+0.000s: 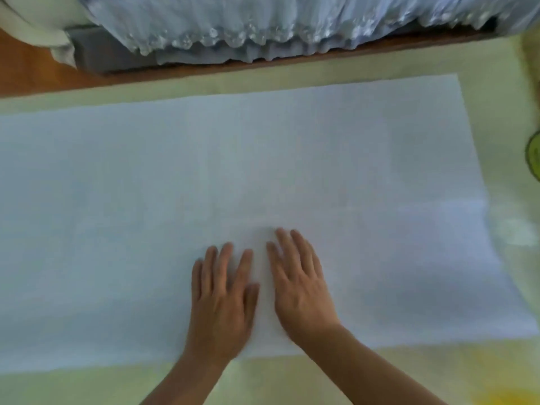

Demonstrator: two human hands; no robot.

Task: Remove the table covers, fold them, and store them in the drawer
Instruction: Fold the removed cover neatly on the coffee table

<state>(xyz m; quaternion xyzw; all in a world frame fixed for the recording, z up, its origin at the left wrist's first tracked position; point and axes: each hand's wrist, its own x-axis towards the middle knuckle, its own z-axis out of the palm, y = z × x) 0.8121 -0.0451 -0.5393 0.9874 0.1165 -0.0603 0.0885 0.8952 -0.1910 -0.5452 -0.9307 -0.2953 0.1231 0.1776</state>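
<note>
I see the white table cover spread flat as a long band across a pale yellow-green surface, running off the left edge of view and ending at a straight right edge. Both hands lie on its near part, close to the near hem. My left hand rests palm down on the cloth, fingers straight and slightly spread, pointing away from me. My right hand lies just beside it, also flat, fingers straight and angled a little to the left. Neither grips anything; both press on the cover with open palms. The forearms come in from the bottom edge. Beyond the cover, a crumpled light blue fabric lies heaped along the far side.
</note>
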